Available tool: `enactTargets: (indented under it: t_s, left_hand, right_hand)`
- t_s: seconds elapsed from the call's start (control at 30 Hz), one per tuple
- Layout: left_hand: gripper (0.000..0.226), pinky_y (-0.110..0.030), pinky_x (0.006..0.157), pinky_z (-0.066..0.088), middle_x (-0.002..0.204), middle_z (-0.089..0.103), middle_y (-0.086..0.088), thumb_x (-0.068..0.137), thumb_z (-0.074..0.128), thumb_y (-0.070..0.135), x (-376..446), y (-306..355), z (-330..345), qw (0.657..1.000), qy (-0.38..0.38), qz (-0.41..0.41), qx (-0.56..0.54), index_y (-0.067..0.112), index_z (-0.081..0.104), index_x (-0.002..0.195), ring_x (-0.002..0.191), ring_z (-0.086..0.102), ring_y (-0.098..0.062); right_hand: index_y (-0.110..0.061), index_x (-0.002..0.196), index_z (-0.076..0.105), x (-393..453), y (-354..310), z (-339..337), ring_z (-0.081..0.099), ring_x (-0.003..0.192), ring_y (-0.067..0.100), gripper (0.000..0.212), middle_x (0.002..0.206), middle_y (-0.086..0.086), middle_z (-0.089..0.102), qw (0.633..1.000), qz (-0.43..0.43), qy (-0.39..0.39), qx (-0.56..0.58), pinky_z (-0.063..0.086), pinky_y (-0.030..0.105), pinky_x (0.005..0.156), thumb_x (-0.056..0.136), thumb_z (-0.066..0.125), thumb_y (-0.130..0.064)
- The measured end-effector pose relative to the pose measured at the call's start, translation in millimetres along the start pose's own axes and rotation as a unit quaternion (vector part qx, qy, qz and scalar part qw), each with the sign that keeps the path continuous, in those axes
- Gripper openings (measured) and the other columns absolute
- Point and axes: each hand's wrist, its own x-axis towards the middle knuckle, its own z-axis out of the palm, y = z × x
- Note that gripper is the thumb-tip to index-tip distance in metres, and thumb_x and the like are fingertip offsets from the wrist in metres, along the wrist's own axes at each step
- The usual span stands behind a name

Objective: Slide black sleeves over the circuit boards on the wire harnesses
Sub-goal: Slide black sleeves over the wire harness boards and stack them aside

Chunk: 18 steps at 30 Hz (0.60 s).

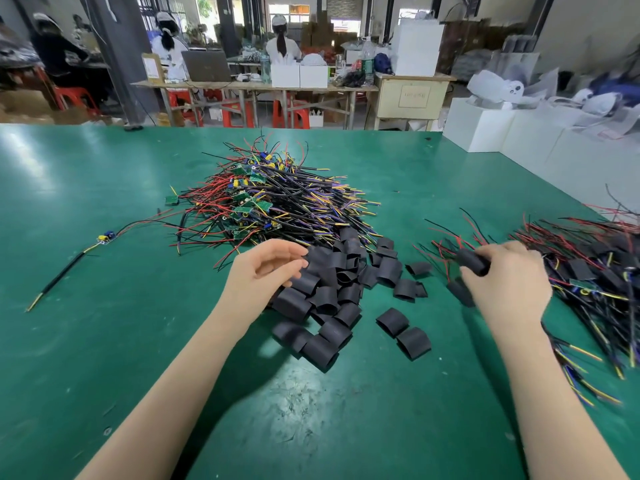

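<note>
On the green table [104, 188] a tangled heap of wire harnesses [273, 199] with bare green circuit boards lies at the centre, its red, black, yellow and purple leads splayed outward. Just in front of that heap, touching its near edge, sits a loose pile of black sleeves [332, 289], short flattened tubes, with a few strays lying apart to the right of it. The left hand [266, 271] rests at the left edge of the sleeve pile, palm turned inward, fingers loosely curved and spread, their tips touching the sleeves without closing on any. The right hand [505, 278] is well apart from the left, over toward the right side of the table, its fingers curled round a black-sleeved harness [472, 261] whose red and black leads stick out to the left. Directly right of that hand lies a second heap, the sleeved harnesses [595, 271], their wires trailing toward the near table edge. One single harness [104, 238] with an uncovered board lies alone far to the left. White boxes [519, 133] stand at the table's far right corner. Beyond the table, people sit with their backs turned at wooden benches [256, 85] on red stools.
</note>
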Motion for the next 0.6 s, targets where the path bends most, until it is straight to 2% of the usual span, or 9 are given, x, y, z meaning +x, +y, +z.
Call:
enactTargets:
  t_s: [0.1, 0.2, 0.27, 0.33, 0.4, 0.43, 0.47, 0.53, 0.6]
  left_hand:
    - [0.019, -0.02, 0.066, 0.05, 0.084, 0.073, 0.001, 0.088, 0.063, -0.004, -1, -2, 1, 1.0, -0.008, -0.004, -0.004, 0.013, 0.07, 0.093, 0.07, 0.063, -0.012]
    - [0.02, -0.02, 0.065, 0.051, 0.085, 0.073, -0.001, 0.088, 0.064, -0.003, -1, -3, 1, 1.0, -0.013, -0.003, -0.004, 0.015, 0.071, 0.092, 0.069, 0.063, -0.012]
    - [0.019, -0.02, 0.065, 0.051, 0.086, 0.073, -0.001, 0.088, 0.064, -0.002, 0, -3, -1, 1.0, -0.009, 0.001, 0.005, 0.015, 0.071, 0.093, 0.07, 0.063, -0.012]
    - [0.017, -0.019, 0.066, 0.051, 0.088, 0.073, -0.002, 0.088, 0.065, -0.001, 3, -4, -5, 1.0, 0.008, 0.003, 0.015, 0.013, 0.07, 0.095, 0.073, 0.064, -0.012]
    - [0.018, -0.019, 0.067, 0.051, 0.092, 0.073, -0.002, 0.088, 0.064, -0.002, 9, -8, -10, 0.998, 0.042, 0.0, 0.054, 0.013, 0.07, 0.096, 0.078, 0.065, -0.01]
    - [0.019, -0.019, 0.069, 0.05, 0.095, 0.072, -0.001, 0.088, 0.064, -0.003, 14, -11, -13, 0.993, 0.063, 0.002, 0.104, 0.013, 0.07, 0.097, 0.08, 0.064, -0.01]
    - [0.02, -0.016, 0.071, 0.048, 0.097, 0.071, -0.001, 0.087, 0.063, -0.003, 20, -15, -17, 0.982, 0.083, 0.008, 0.171, 0.013, 0.069, 0.099, 0.081, 0.063, -0.01]
    - [0.024, -0.014, 0.074, 0.043, 0.102, 0.068, -0.002, 0.085, 0.063, -0.002, 32, -21, -25, 0.952, 0.108, 0.018, 0.286, 0.011, 0.068, 0.104, 0.086, 0.061, -0.013]
    - [0.028, -0.025, 0.083, 0.043, 0.11, 0.064, -0.007, 0.085, 0.062, 0.0, 45, -27, -34, 0.926, 0.099, 0.023, 0.363, 0.009, 0.065, 0.112, 0.098, 0.059, -0.02]
  right_hand:
    - [-0.008, 0.096, 0.072, 2, 11, 8, 0.044, 0.102, 0.038, 0.024, 0.095, 0.019, 0.059, 0.997, 0.029, -0.053, -0.04, 0.038, 0.035, 0.064, 0.074, 0.071, -0.018]
    - [-0.006, 0.098, 0.071, 0, 10, 13, 0.041, 0.106, 0.037, 0.03, 0.102, 0.019, 0.056, 0.998, 0.032, -0.047, -0.031, 0.04, 0.036, 0.064, 0.073, 0.075, -0.022]
    - [-0.008, 0.104, 0.069, -2, 3, 13, 0.044, 0.106, 0.037, 0.039, 0.107, 0.017, 0.057, 0.999, -0.003, -0.008, 0.04, 0.045, 0.04, 0.072, 0.072, 0.08, -0.026]
    - [-0.013, 0.101, 0.071, -6, -9, 10, 0.055, 0.095, 0.032, 0.033, 0.097, 0.01, 0.063, 0.986, -0.075, 0.014, 0.147, 0.046, 0.037, 0.076, 0.074, 0.079, -0.03]
    - [-0.024, 0.085, 0.071, -13, -22, 6, 0.061, 0.075, 0.017, 0.021, 0.078, -0.006, 0.067, 0.967, -0.137, -0.066, 0.203, 0.05, 0.032, 0.071, 0.074, 0.077, -0.041]
    - [-0.027, 0.074, 0.069, -16, -27, 4, 0.061, 0.068, 0.011, 0.025, 0.069, -0.011, 0.066, 0.961, -0.15, -0.13, 0.193, 0.051, 0.03, 0.068, 0.071, 0.075, -0.051]
    - [-0.028, 0.065, 0.066, -20, -31, 3, 0.061, 0.065, 0.008, 0.035, 0.063, -0.013, 0.064, 0.956, -0.156, -0.189, 0.161, 0.05, 0.028, 0.065, 0.066, 0.072, -0.062]
    - [-0.024, 0.058, 0.06, -22, -31, 3, 0.059, 0.065, 0.007, 0.056, 0.059, -0.012, 0.062, 0.95, -0.161, -0.256, 0.075, 0.048, 0.026, 0.061, 0.053, 0.065, -0.08]
    - [-0.021, 0.06, 0.058, -21, -26, -2, 0.06, 0.059, 0.006, 0.068, 0.054, -0.009, 0.062, 0.939, -0.153, -0.306, 0.042, 0.048, 0.026, 0.061, 0.043, 0.063, -0.087]
